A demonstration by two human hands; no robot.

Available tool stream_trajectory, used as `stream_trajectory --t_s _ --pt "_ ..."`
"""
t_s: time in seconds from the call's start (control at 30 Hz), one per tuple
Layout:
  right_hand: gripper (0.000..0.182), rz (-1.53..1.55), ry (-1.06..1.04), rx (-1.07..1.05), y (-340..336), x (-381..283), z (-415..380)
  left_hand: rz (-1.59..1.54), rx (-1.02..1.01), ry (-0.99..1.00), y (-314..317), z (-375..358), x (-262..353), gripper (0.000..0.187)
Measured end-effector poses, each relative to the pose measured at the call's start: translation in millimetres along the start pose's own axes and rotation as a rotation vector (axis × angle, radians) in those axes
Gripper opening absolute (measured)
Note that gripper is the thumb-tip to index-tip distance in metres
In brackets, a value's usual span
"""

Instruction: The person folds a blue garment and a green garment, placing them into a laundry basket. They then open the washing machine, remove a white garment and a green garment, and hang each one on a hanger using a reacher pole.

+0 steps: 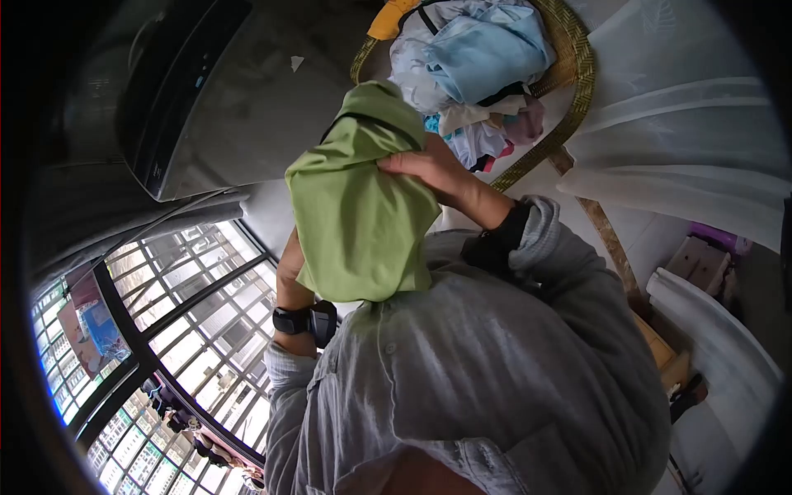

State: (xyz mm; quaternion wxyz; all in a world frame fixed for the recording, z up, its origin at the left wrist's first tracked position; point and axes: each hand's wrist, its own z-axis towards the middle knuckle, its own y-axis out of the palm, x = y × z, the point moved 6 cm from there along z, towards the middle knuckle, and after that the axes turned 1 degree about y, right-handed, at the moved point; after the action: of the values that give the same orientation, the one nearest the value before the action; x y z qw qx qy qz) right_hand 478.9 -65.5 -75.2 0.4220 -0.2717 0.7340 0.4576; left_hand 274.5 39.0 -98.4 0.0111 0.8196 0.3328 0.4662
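Note:
A light green cloth garment [363, 210] hangs in loose folds in front of my grey shirt [470, 355], a dark strip showing near its top. My right hand [425, 172] is closed on its right side, thumb pressed over the front and the other fingers mostly hidden. On the left, my forearm with a black wristwatch [290, 320] goes up behind the fabric. That covers my left hand, so its fingers do not show. What kind of garment it is, I cannot make out.
Beyond the cloth, a woven-rimmed round basket [584, 62] bears a pile of clothes [491, 54], light blue and white on top. A large dark appliance [239, 107] stands at upper left. Barred windows [206, 297] lie lower left; sheer white curtains [676, 132] hang at right.

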Motion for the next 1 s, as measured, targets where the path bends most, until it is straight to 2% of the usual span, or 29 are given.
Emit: stream_trajectory --t_s 0.03,0.07,0.17,0.23,0.27,0.33,0.37,0.47,0.63,0.77,0.8,0.83,0.9,0.93,0.97,1.0 --pt "0.036 0.008 0.022 0.037 -5 -19 -2 -0.011 0.052 0.035 -3 5 4 0.055" --pt "0.034 0.069 -0.033 0.101 -15 -35 -1 -0.047 0.134 0.100 -7 10 6 0.045" --pt "0.031 0.288 -0.220 0.263 -57 -82 1 -0.131 0.112 0.301 15 22 36 0.048" --pt "0.030 0.162 -0.453 0.338 -104 -105 8 -0.196 0.067 0.313 10 26 29 0.045" --pt "0.031 0.095 -0.558 0.390 -131 -112 13 -0.186 0.115 0.294 10 23 26 0.045" --pt "0.034 0.156 -0.550 0.600 -206 -103 36 -0.141 0.210 0.251 10 17 16 0.044" --pt "0.037 0.287 -0.450 0.738 -239 -92 47 -0.106 0.256 0.228 8 14 9 0.043" --pt "0.034 0.404 -0.238 0.905 -302 -52 60 -0.109 0.348 0.158 2 1 -19 0.039" --pt "0.033 0.386 -0.126 0.867 -325 -53 63 -0.141 0.472 0.047 -8 -23 -63 0.040" --pt "0.035 0.216 -0.294 0.695 -305 -120 52 -0.207 0.547 -0.007 -11 -31 -81 0.035" --pt "0.036 0.243 -0.332 0.709 -262 -153 34 -0.221 0.564 0.001 -11 -31 -83 0.034" --pt "0.035 -0.040 -0.505 0.593 -267 -174 23 -0.235 0.561 0.009 -12 -30 -84 0.033" --pt "0.042 -0.478 -0.686 0.599 -262 -230 -5 -0.264 0.557 0.025 -14 -30 -85 0.033" --pt "0.046 -0.678 -0.787 0.626 -259 -256 -21 -0.258 0.562 0.033 -13 -30 -83 0.032" --pt "0.046 -1.092 -0.880 0.733 -215 -281 -53 -0.261 0.565 0.042 -13 -30 -82 0.032" --pt "0.047 -1.231 -0.897 0.848 -193 -291 -72 -0.264 0.566 0.051 -13 -30 -82 0.032"
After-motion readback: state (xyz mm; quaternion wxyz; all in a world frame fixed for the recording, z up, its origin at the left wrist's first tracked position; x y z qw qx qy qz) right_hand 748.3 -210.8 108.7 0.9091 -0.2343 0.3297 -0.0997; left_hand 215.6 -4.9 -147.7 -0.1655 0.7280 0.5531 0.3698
